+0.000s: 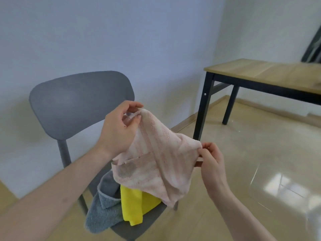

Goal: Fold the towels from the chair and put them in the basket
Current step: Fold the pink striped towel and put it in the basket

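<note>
1. head view: the right hand point(211, 164) pinches one corner of the pink towel point(152, 153) between thumb and fingertips; the left hand point(119, 127) pinches another corner, higher and farther out.
2. the towel hangs slack between and below the two pinches, creased, not yet spread flat.
3. under the hanging cloth, a yellow towel point(133, 204) and a grey towel point(102, 213) lie heaped on the chair point(78, 103) seat, the grey one spilling over the front edge.
4. beyond the right hand stands a table point(271, 75); no basket is in view.
5. risks: a light fingertip pinch could slip, dropping a corner; the low hem could drag the grey towel off the seat.
6. no writing or labels can be read.
</note>
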Motion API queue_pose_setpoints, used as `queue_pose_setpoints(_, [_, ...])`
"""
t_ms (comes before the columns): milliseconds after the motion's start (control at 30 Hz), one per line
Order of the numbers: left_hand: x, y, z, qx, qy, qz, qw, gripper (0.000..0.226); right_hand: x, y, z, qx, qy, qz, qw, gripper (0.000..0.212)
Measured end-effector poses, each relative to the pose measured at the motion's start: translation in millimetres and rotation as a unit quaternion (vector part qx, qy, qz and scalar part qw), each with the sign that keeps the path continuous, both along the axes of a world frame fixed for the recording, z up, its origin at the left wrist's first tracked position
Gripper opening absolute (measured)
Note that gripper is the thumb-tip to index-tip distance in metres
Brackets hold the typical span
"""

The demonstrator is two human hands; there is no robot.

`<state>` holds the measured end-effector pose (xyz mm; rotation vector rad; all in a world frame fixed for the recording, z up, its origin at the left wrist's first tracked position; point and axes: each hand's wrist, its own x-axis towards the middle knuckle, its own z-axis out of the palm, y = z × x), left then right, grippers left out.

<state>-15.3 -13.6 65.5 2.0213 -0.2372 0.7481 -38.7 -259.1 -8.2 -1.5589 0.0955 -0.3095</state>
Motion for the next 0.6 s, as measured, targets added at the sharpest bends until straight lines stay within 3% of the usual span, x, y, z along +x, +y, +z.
queue_pose_setpoints(167, [-71.5,-23.8,68.2,-0.019,-0.006,-0.069,0.997,0.025,-52.5,-29.2,41.9,0.089,-0.023,-0.012,0.996,0.019])
queue_pose_setpoints(300, [-117.5,-36.3,82.8,-0.025,0.034,-0.1,0.994,0.024,-89.7,-49.2,54.6,0.134,-0.021,-0.025,0.991,0.017])
queue_pose_setpoints(433, [-142.6,-42.5,55.4,-0.099,0.175,-0.12,0.972,0.021,-121.9,-56.4,54.4,0.092,0.003,0.008,0.996,0.033])
queue_pose_setpoints(600, [-169.1,-36.5,-4.1,-0.02,0.373,-0.18,0.91,0.036,-156.7,-54.7,48.3,0.03,-0.004,0.129,0.991,0.03])
